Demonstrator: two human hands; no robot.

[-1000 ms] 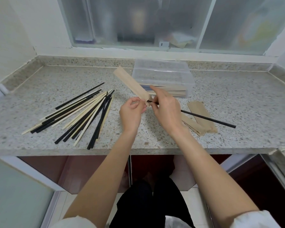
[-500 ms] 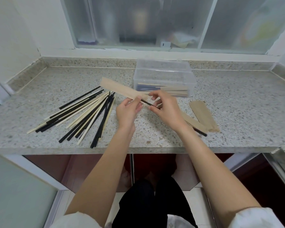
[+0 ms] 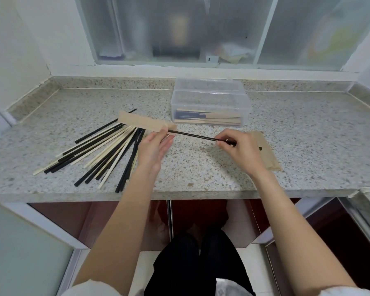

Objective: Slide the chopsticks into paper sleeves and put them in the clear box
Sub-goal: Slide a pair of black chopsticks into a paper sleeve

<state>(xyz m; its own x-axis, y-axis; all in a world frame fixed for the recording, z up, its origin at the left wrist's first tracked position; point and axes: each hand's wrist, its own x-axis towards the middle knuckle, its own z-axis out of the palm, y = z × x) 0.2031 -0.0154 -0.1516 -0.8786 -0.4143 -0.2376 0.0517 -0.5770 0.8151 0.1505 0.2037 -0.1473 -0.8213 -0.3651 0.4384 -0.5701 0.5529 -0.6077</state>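
Note:
My left hand (image 3: 153,145) pinches the open end of a brown paper sleeve (image 3: 142,122), held nearly level above the counter and pointing left. My right hand (image 3: 237,150) pinches a black chopstick (image 3: 192,135) near its thick end; the thin end sits inside the sleeve's mouth. A clear box (image 3: 210,99) stands behind my hands, with several sleeved chopsticks lying in it. Loose black and pale chopsticks (image 3: 103,152) lie fanned out on the left. Empty brown sleeves (image 3: 267,152) lie under and to the right of my right hand.
The speckled stone counter (image 3: 308,135) ends at a front edge near my forearms. A frosted window (image 3: 179,28) and its sill run along the back. A raised stone lip borders the counter at the back and the left.
The sleeve has swung down from pointing up-left to nearly level. My right hand has moved right along the chopstick, and more of the black chopstick shows between my hands.

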